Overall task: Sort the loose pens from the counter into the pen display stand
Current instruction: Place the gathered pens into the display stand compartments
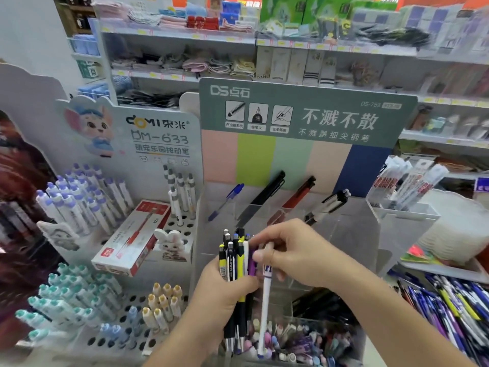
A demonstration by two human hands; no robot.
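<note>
Shop counter, packed with stationery. Nearest, at 6 o'clock, a clear bin (312, 340) of mixed small items. Left hand (225, 290) curls round a bundle of pens (236, 263), gripping it mid-barrel; long axis near vertical, clicker ends at 12 o'clock, tips at 6. Right hand (288, 254) comes in from 4 o'clock, thumb and fingers pinching a white pen (266, 295) near its top, just beside the bundle; that pen also near upright, tip down over the bin. At 4 o'clock a loose pile of pens (449, 308) lies on the counter, mostly pointing toward 10–11 o'clock. At 8–9 o'clock a white holed rack (127, 337) holds teal, yellow and purple capped pens upright; a red-and-white box (132, 237) lies tilted on it. Beyond the hands, the clear display stand (344, 234) with four pens in its back row, all leaning toward 1 o'clock: blue (227, 201), black (264, 197), red (296, 200), black-white (328, 205). Behind, green header card (304, 112). Farthest, shelves (185, 35) of folded cloth and packets; blurred.
</note>
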